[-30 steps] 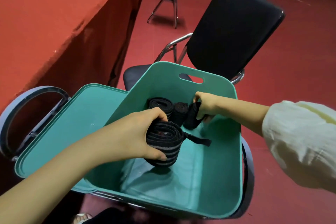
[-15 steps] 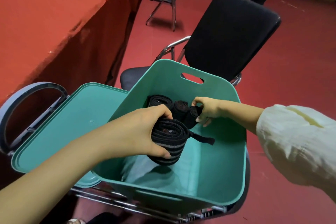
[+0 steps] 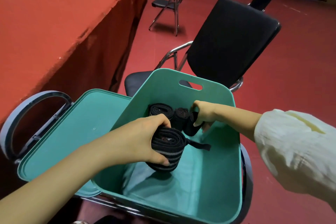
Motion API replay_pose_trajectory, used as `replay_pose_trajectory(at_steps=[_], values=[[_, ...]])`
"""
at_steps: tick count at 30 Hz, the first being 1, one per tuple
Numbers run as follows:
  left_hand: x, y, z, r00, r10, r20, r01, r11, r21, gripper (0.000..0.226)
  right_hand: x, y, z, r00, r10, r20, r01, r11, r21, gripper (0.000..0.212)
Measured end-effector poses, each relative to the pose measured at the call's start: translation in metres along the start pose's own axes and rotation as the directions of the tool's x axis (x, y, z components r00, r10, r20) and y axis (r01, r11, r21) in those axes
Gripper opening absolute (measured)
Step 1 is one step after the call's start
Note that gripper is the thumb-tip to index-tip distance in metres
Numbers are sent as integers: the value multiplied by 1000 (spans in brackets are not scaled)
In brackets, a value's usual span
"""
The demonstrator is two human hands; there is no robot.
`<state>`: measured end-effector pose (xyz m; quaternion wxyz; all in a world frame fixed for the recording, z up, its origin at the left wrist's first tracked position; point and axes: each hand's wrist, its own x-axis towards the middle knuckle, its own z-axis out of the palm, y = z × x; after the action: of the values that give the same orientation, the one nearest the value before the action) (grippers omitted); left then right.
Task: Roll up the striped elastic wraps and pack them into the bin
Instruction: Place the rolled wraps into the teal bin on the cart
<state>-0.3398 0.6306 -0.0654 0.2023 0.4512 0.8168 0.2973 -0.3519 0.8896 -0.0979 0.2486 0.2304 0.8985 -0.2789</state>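
Inside the teal bin (image 3: pixel 214 183): my left hand (image 3: pixel 143 140) grips one rolled striped wrap (image 3: pixel 168 148) (loose tail trailing); my right hand (image 3: pixel 203 114) pinches another roll (image 3: pixel 190 126) beside two packed rolls (image 3: pixel 171 113).

A red-draped table (image 3: pixel 54 23) is filling the upper left; a black chair (image 3: pixel 232 42) is standing upper right on red floor (image 3: pixel 291 87) (another folding chair (image 3: pixel 162 3), top centre).

- A lid (image 3: pixel 69 138) is laid left of the bin (image 3: pixel 163 85).
- Three rolls (image 3: pixel 161 112) are lined along the bin's far wall, inside.
- A fourth roll (image 3: pixel 167 149) is held over the bin's middle by the left hand (image 3: pixel 141 140).
- The rightmost roll (image 3: pixel 190 128) is gripped by the right hand (image 3: pixel 204 113).
- A chair (image 3: pixel 231 42) is set behind the bin.
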Motion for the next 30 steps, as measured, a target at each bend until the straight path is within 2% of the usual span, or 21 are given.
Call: replay_pose_trajectory(at_steps=[5, 9, 12, 15, 17, 20, 22, 25, 30], values=[[-5, 4, 5, 1000, 4, 13, -4, 1000, 21, 56, -17, -8, -1, 1000, 23, -3, -23, 1000, -18, 44], [-6, 6, 7, 1000, -3, 1, 3, 1000, 12, 56, -35, -15, -7, 1000, -13, -14, 14, 1000, 26, 60], [-5, 7, 6, 999, 11, -42, -10, 1000, 28, 58, -59, -21, -19, 994, -113, 9, 112, 990, 80, 50], [-4, 7, 3, 990, 23, -136, -15, 998, 54, 62, -95, -27, -25, 956, -288, 53, 279, 952, 125, 42], [-3, 8, 1, 979, 24, -201, -14, 998, 55, 62, -117, -27, -22, 919, -372, 129, 356, 925, 130, 47], [-2, 14, 1, 959, 25, -283, -22, 1000, 16, 61, -141, -27, -3, 883, -422, 204, 399, 905, 147, 67], [-3, 20, 3, 952, 32, -304, -38, 999, -14, 61, -147, -29, 12, 888, -442, 124, 421, 893, 161, 72], [-6, 26, 5, 950, 61, -306, -77, 996, -40, 67, -155, -32, 24, 887, -454, -88, 462, 878, 125, 62], [-18, 24, -6, 976, 69, -208, -110, 975, -191, 98, -160, -27, 32, 853, -477, -210, 503, 859, 96, 52]])
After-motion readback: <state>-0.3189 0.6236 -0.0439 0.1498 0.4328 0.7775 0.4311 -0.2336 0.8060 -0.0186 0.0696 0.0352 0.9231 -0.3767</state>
